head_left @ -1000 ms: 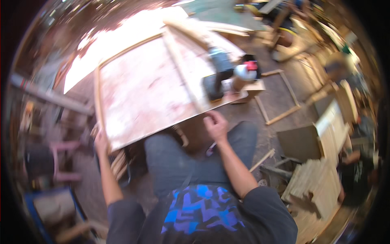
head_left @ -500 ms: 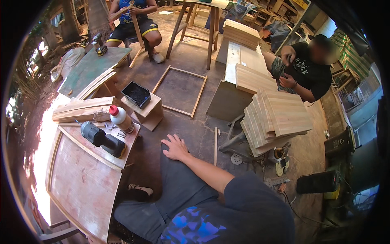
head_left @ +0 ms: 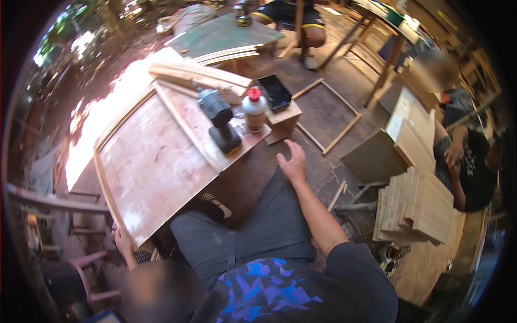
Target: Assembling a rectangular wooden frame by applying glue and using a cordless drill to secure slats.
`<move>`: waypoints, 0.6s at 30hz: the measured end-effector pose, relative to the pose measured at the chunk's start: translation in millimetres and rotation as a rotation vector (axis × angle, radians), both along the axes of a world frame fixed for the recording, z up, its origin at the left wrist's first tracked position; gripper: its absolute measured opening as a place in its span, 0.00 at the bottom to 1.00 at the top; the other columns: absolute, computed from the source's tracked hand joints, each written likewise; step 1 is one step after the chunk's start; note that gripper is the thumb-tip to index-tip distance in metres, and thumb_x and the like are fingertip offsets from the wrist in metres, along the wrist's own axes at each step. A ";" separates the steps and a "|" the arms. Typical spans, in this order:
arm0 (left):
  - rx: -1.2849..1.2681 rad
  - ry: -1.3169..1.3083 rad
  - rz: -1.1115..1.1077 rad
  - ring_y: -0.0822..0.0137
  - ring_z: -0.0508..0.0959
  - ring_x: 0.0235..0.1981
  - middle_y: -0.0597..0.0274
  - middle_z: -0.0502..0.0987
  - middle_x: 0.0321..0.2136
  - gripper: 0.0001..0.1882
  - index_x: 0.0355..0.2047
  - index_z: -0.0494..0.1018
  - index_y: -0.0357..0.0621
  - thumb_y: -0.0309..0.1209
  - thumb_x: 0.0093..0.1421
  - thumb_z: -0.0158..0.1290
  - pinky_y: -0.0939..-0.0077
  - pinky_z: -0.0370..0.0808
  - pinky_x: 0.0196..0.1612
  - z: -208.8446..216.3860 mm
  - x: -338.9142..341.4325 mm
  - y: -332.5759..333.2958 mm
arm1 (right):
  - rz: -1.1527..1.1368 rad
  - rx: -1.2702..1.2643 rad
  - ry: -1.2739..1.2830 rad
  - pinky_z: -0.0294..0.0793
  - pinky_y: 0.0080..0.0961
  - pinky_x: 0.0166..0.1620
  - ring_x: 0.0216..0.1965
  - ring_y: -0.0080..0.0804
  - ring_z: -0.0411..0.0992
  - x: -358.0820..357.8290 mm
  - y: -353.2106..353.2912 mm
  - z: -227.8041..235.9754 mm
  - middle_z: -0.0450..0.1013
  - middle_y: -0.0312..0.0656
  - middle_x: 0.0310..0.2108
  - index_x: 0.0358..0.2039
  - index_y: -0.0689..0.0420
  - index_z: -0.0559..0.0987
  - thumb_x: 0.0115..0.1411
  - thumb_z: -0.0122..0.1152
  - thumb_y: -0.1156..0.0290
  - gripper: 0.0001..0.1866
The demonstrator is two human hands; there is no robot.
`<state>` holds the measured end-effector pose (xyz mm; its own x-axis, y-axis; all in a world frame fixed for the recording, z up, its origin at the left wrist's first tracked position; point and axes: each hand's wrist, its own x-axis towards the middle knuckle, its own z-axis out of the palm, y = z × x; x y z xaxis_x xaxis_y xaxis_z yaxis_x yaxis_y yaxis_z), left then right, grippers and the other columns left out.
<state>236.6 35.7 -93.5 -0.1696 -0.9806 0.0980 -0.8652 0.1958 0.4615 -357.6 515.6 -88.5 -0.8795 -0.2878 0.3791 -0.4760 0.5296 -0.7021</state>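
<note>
Left hand [head_left: 123, 242] grips near corner of framed wood panel [head_left: 156, 161]. Right hand [head_left: 292, 161] w/ fingers spread, released, resting on knee. Cordless drill [head_left: 219, 121] & glue bottle [head_left: 254, 110] on panel's far right.

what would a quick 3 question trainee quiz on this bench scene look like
1. True or false: the drill lies on the wooden panel.
2. What colour is the cap of the glue bottle? A) blue B) red C) green
3. Fill in: the right hand is open and holds ____.

Key
1. True. It lies beside the bottle, near the panel's right corner.
2. B. The cap is red, the body pale.
3. Nothing. It hovers over the knee, right of the panel, touching no tool. The left hand grips the panel's near edge.
</note>
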 end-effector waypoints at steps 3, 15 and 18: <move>-0.016 -0.001 0.039 0.45 0.80 0.47 0.43 0.81 0.44 0.26 0.53 0.76 0.45 0.52 0.70 0.43 0.58 0.74 0.50 13.0 -13.3 12.5 | 0.038 -0.059 0.037 0.70 0.41 0.58 0.54 0.52 0.71 -15.0 -30.1 26.5 0.74 0.52 0.52 0.55 0.55 0.77 0.50 0.68 0.66 0.29; -0.059 0.070 0.013 0.47 0.80 0.46 0.44 0.81 0.42 0.27 0.53 0.77 0.42 0.51 0.69 0.46 0.60 0.74 0.51 6.2 -10.5 7.4 | 0.248 -0.335 -0.110 0.75 0.41 0.50 0.43 0.47 0.78 34.6 -185.1 88.6 0.79 0.51 0.40 0.50 0.60 0.77 0.51 0.73 0.58 0.29; -0.076 0.054 -0.006 0.47 0.79 0.50 0.42 0.79 0.48 0.26 0.54 0.77 0.40 0.48 0.69 0.47 0.60 0.73 0.54 -8.9 6.2 -12.8 | 0.248 -0.422 -0.227 0.77 0.42 0.43 0.40 0.50 0.79 45.2 -200.0 101.3 0.79 0.55 0.36 0.47 0.60 0.77 0.53 0.68 0.62 0.23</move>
<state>242.8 22.9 -102.3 -0.1674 -0.9690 0.1818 -0.8381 0.2369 0.4914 -312.5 315.5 12.8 -0.8778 -0.3608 0.3152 -0.3625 0.0699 -0.9294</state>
